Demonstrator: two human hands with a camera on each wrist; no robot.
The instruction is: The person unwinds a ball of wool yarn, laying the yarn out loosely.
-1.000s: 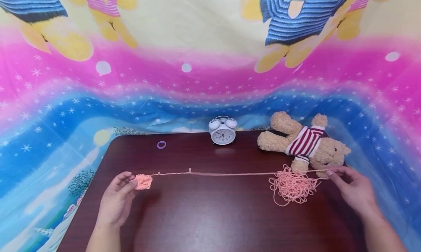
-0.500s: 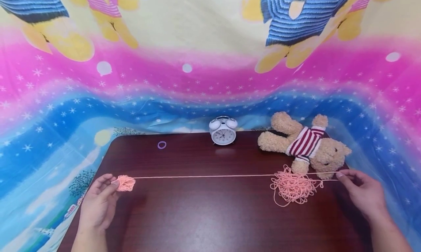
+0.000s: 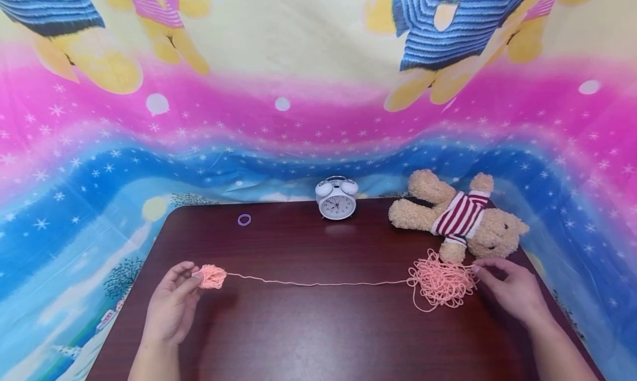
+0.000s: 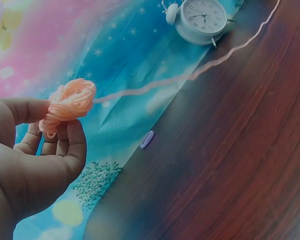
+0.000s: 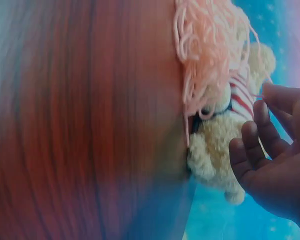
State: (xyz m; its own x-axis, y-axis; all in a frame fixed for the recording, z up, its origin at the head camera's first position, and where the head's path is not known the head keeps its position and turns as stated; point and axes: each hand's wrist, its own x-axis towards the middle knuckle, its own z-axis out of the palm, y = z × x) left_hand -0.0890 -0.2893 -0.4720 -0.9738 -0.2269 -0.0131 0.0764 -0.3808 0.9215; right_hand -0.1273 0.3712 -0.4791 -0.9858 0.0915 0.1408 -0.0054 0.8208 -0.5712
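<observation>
A small wound bundle of peach yarn [image 3: 213,276] is pinched between the thumb and fingers of my left hand [image 3: 171,301], raised over the table's left side. From it a single strand [image 3: 318,285] runs slackly across to a loose, tangled pile of the same yarn [image 3: 442,281] on the right. At the pile's right edge my right hand [image 3: 515,290] pinches a strand between thumb and index finger; the right wrist view shows its other fingers loosely bent. Behind the pile lies a teddy bear [image 3: 460,220] in a striped shirt, on its back.
On the dark wooden table [image 3: 298,337], a white twin-bell alarm clock [image 3: 337,199] stands at the back middle. A purple ring-shaped band [image 3: 244,220] lies to its left. A printed cloth [image 3: 278,121] hangs behind the table and along its sides.
My hands first drew apart, pulling the strand straight. Since then both have come closer together, and the strand sags. The small knots or loops seen on it earlier are gone.
</observation>
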